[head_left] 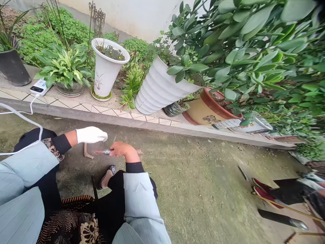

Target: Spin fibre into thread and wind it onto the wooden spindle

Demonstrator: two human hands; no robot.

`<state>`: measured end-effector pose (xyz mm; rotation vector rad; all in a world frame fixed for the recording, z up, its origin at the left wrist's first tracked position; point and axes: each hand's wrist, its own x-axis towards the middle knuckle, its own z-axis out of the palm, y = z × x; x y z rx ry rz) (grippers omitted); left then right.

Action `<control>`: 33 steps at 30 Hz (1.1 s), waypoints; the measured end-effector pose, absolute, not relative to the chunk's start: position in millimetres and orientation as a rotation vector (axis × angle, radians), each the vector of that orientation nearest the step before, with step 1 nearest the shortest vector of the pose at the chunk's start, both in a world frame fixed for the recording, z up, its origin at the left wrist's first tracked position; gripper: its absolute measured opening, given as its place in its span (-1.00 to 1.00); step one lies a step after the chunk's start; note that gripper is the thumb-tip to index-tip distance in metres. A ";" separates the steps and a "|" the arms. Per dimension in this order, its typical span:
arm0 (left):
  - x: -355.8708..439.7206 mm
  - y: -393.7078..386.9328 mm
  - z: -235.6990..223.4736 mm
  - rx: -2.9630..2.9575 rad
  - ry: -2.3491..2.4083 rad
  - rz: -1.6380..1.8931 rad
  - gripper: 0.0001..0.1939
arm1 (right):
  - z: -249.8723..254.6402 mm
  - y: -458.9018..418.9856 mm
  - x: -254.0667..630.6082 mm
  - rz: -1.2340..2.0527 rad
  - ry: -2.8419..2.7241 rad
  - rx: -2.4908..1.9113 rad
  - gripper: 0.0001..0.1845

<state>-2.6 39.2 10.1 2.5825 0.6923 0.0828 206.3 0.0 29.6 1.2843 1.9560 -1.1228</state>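
My right hand (119,149), bare, is closed around a reddish-brown stick with silvery wire (106,152) wound about it near my fingers. The stick's front end points left, and a brown wooden end (139,151) shows behind my wrist. A white glove covers my left hand (91,135), which is held just above and to the left of the wire. Its fingers are pressed together, and whatever they pinch is too small to make out. Below the glove, a bent piece of light brown wood (87,151) lies on the ground.
A tiled ledge (83,107) carries several potted plants, including a white pot (106,69) and a ribbed white planter (162,88). A white device (39,87) with a cable sits at left. At far right, another person's red shoes (266,193) are near a dark tube (281,219).
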 end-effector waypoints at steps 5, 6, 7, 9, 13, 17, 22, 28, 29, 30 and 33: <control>-7.4 48.0 7.8 2.593 1.002 0.020 -0.69 | 54.1 -10.8 226.0 -1.984 2.085 1.130 -0.75; -6.6 47.0 7.5 2.595 1.022 -0.006 -0.69 | 58.9 -12.2 231.6 -2.168 2.144 1.203 -0.71; -5.1 45.0 7.5 2.595 1.022 -0.028 -0.70 | 62.3 -12.7 236.8 -2.340 2.210 1.346 -0.68; -0.7 38.8 8.6 2.592 0.954 -0.049 -0.71 | 63.7 -10.4 244.8 -2.518 2.286 1.782 -0.67; 7.0 27.1 11.8 2.567 0.721 -0.054 -0.70 | 50.0 2.8 247.6 -1.887 2.155 2.524 -0.77; 9.6 21.7 7.9 2.545 0.577 -0.055 -0.72 | 39.1 8.2 236.5 -0.900 2.125 2.394 -0.78; 10.9 19.0 0.9 2.527 0.454 -0.056 -0.75 | 32.7 3.5 216.7 -0.619 1.989 1.966 -0.68; 2.8 30.7 1.0 2.661 0.707 -0.065 -0.71 | 27.8 -1.6 199.3 -0.891 1.921 1.433 -0.80; 1.3 33.2 0.6 2.678 0.777 -0.060 -0.70 | 30.2 -3.3 199.0 -1.034 1.932 1.355 -0.83; 0.1 35.4 0.1 2.691 0.835 -0.056 -0.69 | 33.7 -5.1 200.1 -1.227 1.941 1.250 -0.83; 0.0 38.6 -1.3 2.678 0.934 0.002 -0.70 | 47.8 -10.0 212.3 -1.911 1.981 0.965 -0.82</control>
